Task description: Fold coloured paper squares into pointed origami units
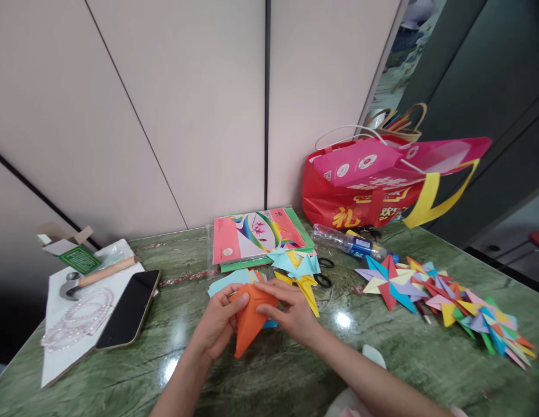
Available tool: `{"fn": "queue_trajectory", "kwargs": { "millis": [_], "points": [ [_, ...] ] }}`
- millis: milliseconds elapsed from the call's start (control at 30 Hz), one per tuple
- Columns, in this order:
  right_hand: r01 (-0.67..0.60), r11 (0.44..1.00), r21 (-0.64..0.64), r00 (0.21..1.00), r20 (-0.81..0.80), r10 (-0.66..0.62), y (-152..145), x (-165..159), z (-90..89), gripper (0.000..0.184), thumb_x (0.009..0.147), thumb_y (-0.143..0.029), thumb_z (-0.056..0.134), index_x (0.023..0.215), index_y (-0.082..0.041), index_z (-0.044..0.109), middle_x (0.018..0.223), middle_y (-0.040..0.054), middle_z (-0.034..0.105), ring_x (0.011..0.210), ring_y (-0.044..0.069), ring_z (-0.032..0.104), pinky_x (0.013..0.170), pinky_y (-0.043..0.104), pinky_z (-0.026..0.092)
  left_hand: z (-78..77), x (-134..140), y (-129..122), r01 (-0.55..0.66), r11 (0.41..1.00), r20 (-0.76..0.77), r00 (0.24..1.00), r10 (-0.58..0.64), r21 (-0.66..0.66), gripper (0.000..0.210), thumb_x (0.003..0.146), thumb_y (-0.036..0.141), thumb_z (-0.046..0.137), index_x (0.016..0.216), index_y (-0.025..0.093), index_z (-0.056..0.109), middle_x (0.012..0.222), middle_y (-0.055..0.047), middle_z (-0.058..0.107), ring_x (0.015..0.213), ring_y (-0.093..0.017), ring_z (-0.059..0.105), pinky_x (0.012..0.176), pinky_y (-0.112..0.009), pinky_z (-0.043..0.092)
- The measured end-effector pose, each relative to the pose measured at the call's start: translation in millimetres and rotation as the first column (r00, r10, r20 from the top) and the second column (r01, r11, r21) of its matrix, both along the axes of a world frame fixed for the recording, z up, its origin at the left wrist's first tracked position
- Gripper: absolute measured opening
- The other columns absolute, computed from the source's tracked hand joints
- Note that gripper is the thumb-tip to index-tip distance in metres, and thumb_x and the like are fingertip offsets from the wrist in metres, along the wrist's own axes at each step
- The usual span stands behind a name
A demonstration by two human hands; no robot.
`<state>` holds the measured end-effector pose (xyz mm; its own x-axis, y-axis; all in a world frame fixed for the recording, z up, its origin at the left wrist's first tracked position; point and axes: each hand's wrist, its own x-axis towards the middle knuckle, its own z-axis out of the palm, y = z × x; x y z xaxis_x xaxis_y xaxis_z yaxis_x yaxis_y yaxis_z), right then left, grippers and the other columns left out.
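A folded piece of orange paper point(251, 319) is held up between my two hands, its pointed end toward me. My left hand point(221, 318) grips its left edge, thumb on the front face. On the upper right edge, my right hand point(291, 307) pinches it with thumb and fingers. Just behind lie light blue paper sheets point(226, 281), partly hidden by my hands. Light blue folded pieces point(295, 263) and yellow folded pieces point(308, 289) sit beyond my right hand, next to scissors point(325, 272) whose black handles show.
A pack of coloured paper point(252, 234) lies by the wall. At right are a plastic bottle point(348, 242), a red bag point(365, 197) and several multicoloured paper stars point(389, 281). On the left are a phone point(129, 310), a hammer point(99, 275), a bead string point(82, 315) and a green box point(73, 255).
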<state>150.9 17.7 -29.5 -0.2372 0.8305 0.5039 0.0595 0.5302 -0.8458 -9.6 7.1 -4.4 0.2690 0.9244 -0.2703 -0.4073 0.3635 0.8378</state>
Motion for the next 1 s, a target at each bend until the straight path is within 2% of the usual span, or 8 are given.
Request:
{"fn": "queue_trajectory", "kwargs": {
  "millis": [133, 267, 467, 600, 700, 833, 933, 1000],
  "points": [
    [-0.016, 0.998, -0.069, 1.000, -0.013, 0.015, 2.4, -0.3, -2.8, 0.028, 0.076, -0.035, 0.060, 0.103, -0.026, 0.064, 0.083, 0.0044, 0.064, 0.077, 0.018, 0.057, 0.067, 0.030, 0.047, 2.2, -3.0, -0.8, 0.054, 0.998, -0.026, 0.998, -0.055, -0.032, 0.024, 0.064, 0.027, 0.071, 0.082, 0.013, 0.064, 0.066, -0.004, 0.065, 0.057, -0.013, 0.059, 0.058, -0.023, 0.046],
    [-0.023, 0.990, -0.136, 0.999, -0.048, 0.016, 3.4, -1.1, -3.6, 0.027, 0.076, -0.038, 0.058, 0.099, -0.026, 0.066, 0.078, 0.0036, 0.062, 0.072, 0.016, 0.056, 0.062, 0.028, 0.046, 1.6, -5.6, -0.6, 0.064, 0.998, -0.069, 0.995, -0.066, -0.027, 0.027, 0.057, 0.025, 0.076, 0.079, 0.013, 0.064, 0.065, -0.004, 0.066, 0.057, -0.014, 0.060, 0.055, -0.023, 0.044],
    [-0.048, 0.994, -0.095, 0.999, -0.003, 0.048, 2.2, -0.9, -0.5, 0.034, 0.073, -0.042, 0.061, 0.102, -0.026, 0.064, 0.082, 0.0038, 0.062, 0.077, 0.017, 0.055, 0.068, 0.029, 0.045, 3.9, -1.4, -1.0, 0.002, 0.999, -0.120, 0.993, 0.004, 0.052, 0.024, 0.060, 0.026, 0.073, 0.078, 0.015, 0.061, 0.056, 0.001, 0.061, 0.050, -0.010, 0.056, 0.051, -0.020, 0.042],
    [-0.042, 0.997, -0.071, 0.999, -0.011, 0.042, 2.9, -0.7, -1.9, 0.030, 0.072, -0.039, 0.063, 0.099, -0.026, 0.066, 0.083, 0.0040, 0.061, 0.078, 0.016, 0.056, 0.069, 0.029, 0.045, 5.5, 2.3, -1.4, -0.048, 0.984, -0.262, 0.961, 0.092, 0.171, 0.018, 0.061, 0.025, 0.072, 0.070, 0.014, 0.061, 0.058, 0.000, 0.063, 0.051, -0.011, 0.055, 0.052, -0.020, 0.042],
    [-0.033, 0.996, -0.083, 0.999, -0.032, 0.030, 3.9, -0.6, -3.4, 0.027, 0.073, -0.038, 0.063, 0.096, -0.026, 0.067, 0.082, 0.0041, 0.061, 0.077, 0.016, 0.056, 0.069, 0.029, 0.045, 3.6, 2.6, -0.3, -0.075, 0.938, -0.404, 0.889, 0.217, 0.337, 0.013, 0.061, 0.022, 0.071, 0.068, 0.015, 0.063, 0.064, -0.001, 0.064, 0.060, -0.014, 0.058, 0.059, -0.022, 0.044],
    [-0.071, 0.991, -0.118, 0.997, -0.043, 0.066, 5.0, -0.3, -2.7, 0.024, 0.073, -0.036, 0.063, 0.095, -0.027, 0.067, 0.082, 0.0040, 0.062, 0.077, 0.017, 0.056, 0.068, 0.030, 0.045, 2.3, 1.0, -0.3, -0.100, 0.861, -0.493, 0.784, 0.377, 0.500, 0.020, 0.058, 0.019, 0.073, 0.076, 0.019, 0.064, 0.074, -0.002, 0.066, 0.073, -0.018, 0.060, 0.072, -0.026, 0.045],
    [-0.097, 0.984, -0.149, 0.995, -0.032, 0.093, 5.7, -0.4, -2.1, 0.023, 0.074, -0.037, 0.061, 0.094, -0.027, 0.068, 0.081, 0.0039, 0.062, 0.077, 0.017, 0.056, 0.068, 0.030, 0.044, 4.1, -0.4, -1.5, -0.032, 0.793, -0.550, 0.703, 0.450, 0.608, 0.017, 0.062, 0.020, 0.070, 0.079, 0.020, 0.067, 0.077, -0.003, 0.066, 0.076, -0.018, 0.060, 0.074, -0.026, 0.044],
    [-0.087, 0.985, -0.147, 0.996, -0.041, 0.082, 6.0, -0.6, -2.5, 0.022, 0.074, -0.037, 0.061, 0.092, -0.026, 0.068, 0.084, 0.0041, 0.060, 0.080, 0.017, 0.055, 0.070, 0.030, 0.045, 5.2, -1.1, -1.8, 0.041, 0.762, -0.571, 0.688, 0.447, 0.646, 0.009, 0.065, 0.020, 0.068, 0.074, 0.019, 0.069, 0.075, -0.003, 0.066, 0.074, -0.018, 0.059, 0.072, -0.026, 0.044]
  ]
}}
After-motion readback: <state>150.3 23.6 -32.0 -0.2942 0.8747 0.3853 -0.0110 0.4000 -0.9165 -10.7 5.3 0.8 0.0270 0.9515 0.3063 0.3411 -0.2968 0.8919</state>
